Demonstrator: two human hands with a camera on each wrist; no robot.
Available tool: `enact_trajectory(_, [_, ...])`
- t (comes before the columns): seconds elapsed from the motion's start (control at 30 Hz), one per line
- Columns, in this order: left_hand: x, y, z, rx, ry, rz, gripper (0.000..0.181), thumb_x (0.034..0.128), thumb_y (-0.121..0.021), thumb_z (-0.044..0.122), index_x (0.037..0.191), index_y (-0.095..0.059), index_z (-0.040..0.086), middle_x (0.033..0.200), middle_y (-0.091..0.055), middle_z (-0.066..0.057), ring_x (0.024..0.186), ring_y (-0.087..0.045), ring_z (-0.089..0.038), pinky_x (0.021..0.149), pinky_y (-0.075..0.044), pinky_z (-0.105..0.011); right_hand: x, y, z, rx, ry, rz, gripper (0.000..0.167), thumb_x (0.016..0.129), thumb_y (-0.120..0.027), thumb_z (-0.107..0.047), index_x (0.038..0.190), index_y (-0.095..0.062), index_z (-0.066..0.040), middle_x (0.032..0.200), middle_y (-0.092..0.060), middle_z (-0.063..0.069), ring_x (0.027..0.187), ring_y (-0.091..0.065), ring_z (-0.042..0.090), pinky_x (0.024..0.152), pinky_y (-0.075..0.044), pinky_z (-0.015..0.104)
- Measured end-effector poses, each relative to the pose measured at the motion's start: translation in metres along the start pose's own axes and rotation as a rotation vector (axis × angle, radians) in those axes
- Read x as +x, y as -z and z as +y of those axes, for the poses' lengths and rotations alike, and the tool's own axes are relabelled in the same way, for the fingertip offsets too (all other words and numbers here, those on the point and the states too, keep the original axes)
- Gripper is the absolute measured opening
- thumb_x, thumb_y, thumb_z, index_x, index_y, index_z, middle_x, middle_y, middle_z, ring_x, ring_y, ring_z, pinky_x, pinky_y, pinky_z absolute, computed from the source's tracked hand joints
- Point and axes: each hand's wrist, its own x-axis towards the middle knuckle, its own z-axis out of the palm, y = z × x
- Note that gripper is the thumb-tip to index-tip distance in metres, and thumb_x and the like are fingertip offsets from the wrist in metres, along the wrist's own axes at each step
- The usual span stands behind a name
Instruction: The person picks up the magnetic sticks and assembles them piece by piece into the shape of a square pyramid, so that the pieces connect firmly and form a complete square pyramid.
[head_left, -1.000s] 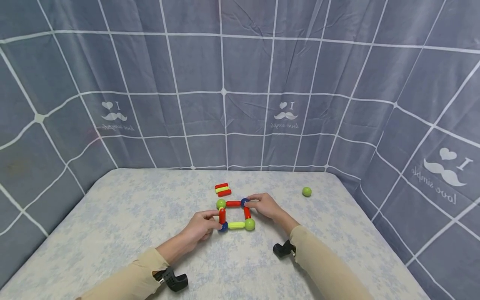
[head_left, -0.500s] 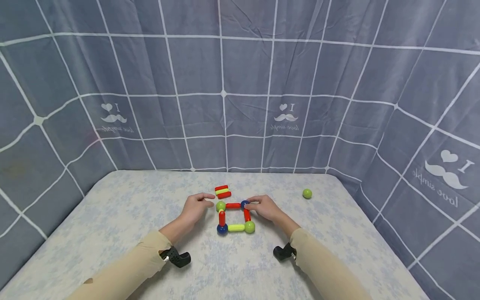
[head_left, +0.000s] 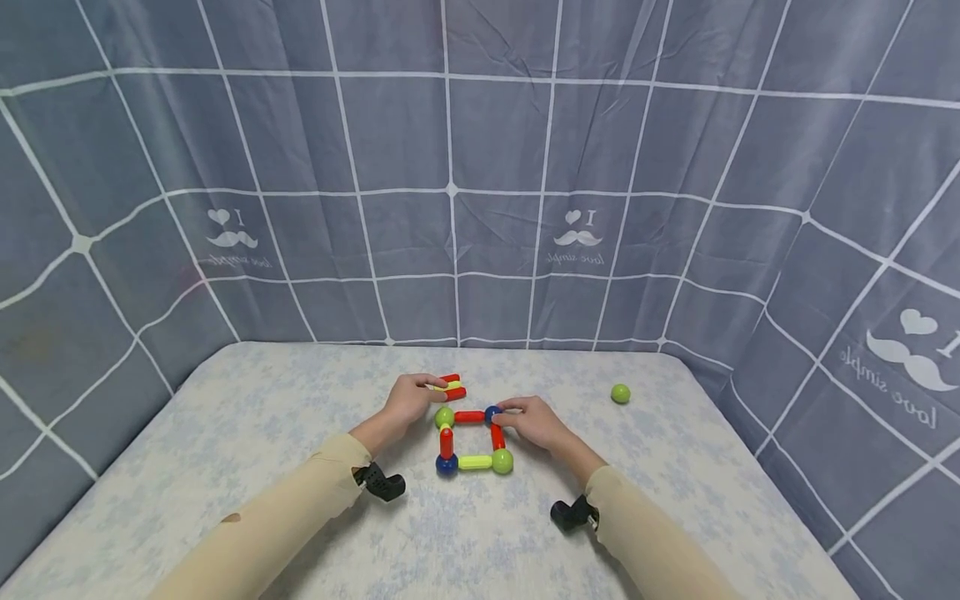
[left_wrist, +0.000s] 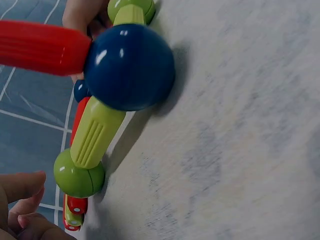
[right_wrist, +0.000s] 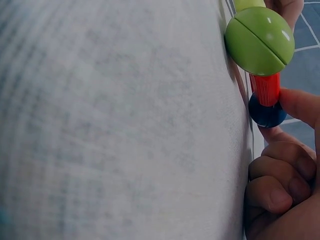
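Observation:
A square of magnetic balls and rods lies on the table in the head view. Its corners are a far green ball, a far blue ball, a near green ball and a near blue ball. From the near blue ball a red rod stands up, hiding most of the left yellow rod. My right hand pinches the far blue ball between thumb and index finger. My left hand reaches to the loose rods, fingers spread around their left ends; the left wrist view shows no clear grip.
A single green ball lies at the back right of the table. Grey-blue curtain with white lines hangs behind and on both sides. Each wrist bears a black camera mount.
My left hand has let go of the near blue ball and upright red rod and moved away from me to the loose rods. The right hand stays at the far blue ball.

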Motion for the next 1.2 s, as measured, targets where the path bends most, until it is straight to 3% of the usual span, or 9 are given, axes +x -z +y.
enact_trajectory(0.13, [0.009,-0.001,0.0,-0.025,0.038,-0.009,0.022,0.0874,-0.073,0.011,0.109,-0.077,0.011,0.082,-0.06,-0.001,0.061,-0.042,-0.017,0.056,-0.034,-0.028,-0.001,0.001,-0.001,0.005,0.007,0.002,0.042,0.09,-0.072,-0.04,0.124,-0.073,-0.015,0.108,-0.07,0.005,0.069,-0.051,0.016,0.064,-0.041,0.03])
enact_trajectory(0.23, [0.014,-0.001,-0.001,-0.034,0.06,-0.026,0.023,0.0875,-0.074,0.012,0.111,-0.077,0.011,0.068,-0.051,0.001,0.045,-0.027,-0.014,0.045,-0.027,-0.027,-0.002,0.001,-0.001,0.007,0.008,-0.004,0.043,0.091,-0.072,-0.04,0.125,-0.072,-0.014,0.097,-0.068,0.003,0.065,-0.049,0.015,0.063,-0.041,0.03])
enact_trajectory(0.37, [0.017,-0.002,-0.004,-0.009,0.048,-0.029,0.021,0.0879,-0.074,0.011,0.109,-0.078,0.009,0.098,-0.069,-0.005,0.049,-0.029,-0.013,0.048,-0.027,-0.027,-0.003,0.0,-0.002,0.0,0.01,-0.01,0.044,0.091,-0.071,-0.04,0.126,-0.072,-0.013,0.093,-0.067,0.004,0.065,-0.048,0.016,0.064,-0.041,0.03])
enact_trajectory(0.47, [0.021,-0.004,-0.007,0.011,0.038,-0.03,0.019,0.0879,-0.075,0.012,0.106,-0.079,0.009,0.121,-0.068,-0.011,0.06,-0.036,-0.017,0.056,-0.03,-0.029,-0.003,0.0,-0.003,-0.005,0.008,-0.005,0.043,0.091,-0.072,-0.04,0.125,-0.072,-0.013,0.102,-0.069,0.006,0.068,-0.05,0.016,0.066,-0.041,0.03])
enact_trajectory(0.6, [0.024,-0.005,-0.008,0.054,0.011,-0.033,0.017,0.0876,-0.076,0.014,0.103,-0.08,0.009,0.125,-0.068,-0.012,0.091,-0.055,-0.024,0.078,-0.043,-0.034,-0.003,0.001,-0.004,-0.005,0.002,0.003,0.043,0.09,-0.072,-0.04,0.124,-0.073,-0.015,0.112,-0.07,0.005,0.07,-0.051,0.016,0.066,-0.042,0.03])
enact_trajectory(0.73, [0.024,-0.007,-0.008,0.077,-0.005,-0.022,0.015,0.0866,-0.076,0.012,0.101,-0.08,0.007,0.122,-0.07,-0.012,0.117,-0.056,-0.029,0.094,-0.044,-0.041,-0.003,0.001,-0.003,-0.005,-0.001,-0.002,0.044,0.09,-0.072,-0.041,0.125,-0.072,-0.015,0.114,-0.07,0.008,0.071,-0.052,0.017,0.066,-0.042,0.03])
enact_trajectory(0.83, [0.023,-0.008,-0.008,0.099,-0.01,-0.014,0.013,0.0862,-0.076,0.01,0.099,-0.08,0.008,0.118,-0.071,-0.012,0.116,-0.058,-0.029,0.093,-0.045,-0.041,-0.003,0.001,-0.003,-0.009,-0.004,-0.002,0.044,0.09,-0.073,-0.041,0.126,-0.072,-0.015,0.113,-0.069,0.008,0.075,-0.051,0.016,0.067,-0.041,0.03])
enact_trajectory(1.03, [0.02,-0.01,-0.008,0.137,-0.037,0.021,0.017,0.0863,-0.076,0.013,0.103,-0.079,0.009,0.125,-0.069,-0.012,0.115,-0.058,-0.028,0.089,-0.047,-0.038,-0.002,0.001,-0.001,-0.007,-0.011,-0.01,0.045,0.09,-0.072,-0.042,0.127,-0.071,-0.015,0.081,-0.062,0.005,0.063,-0.047,0.015,0.062,-0.039,0.029])
enact_trajectory(1.2, [0.0,-0.004,-0.011,0.097,-0.01,0.072,0.022,0.0885,-0.072,0.017,0.107,-0.076,0.006,0.12,-0.067,-0.014,0.091,-0.057,-0.023,0.072,-0.045,-0.031,-0.002,0.002,-0.004,-0.012,-0.01,-0.008,0.045,0.09,-0.072,-0.042,0.127,-0.071,-0.016,0.085,-0.064,0.004,0.064,-0.047,0.015,0.063,-0.039,0.029])
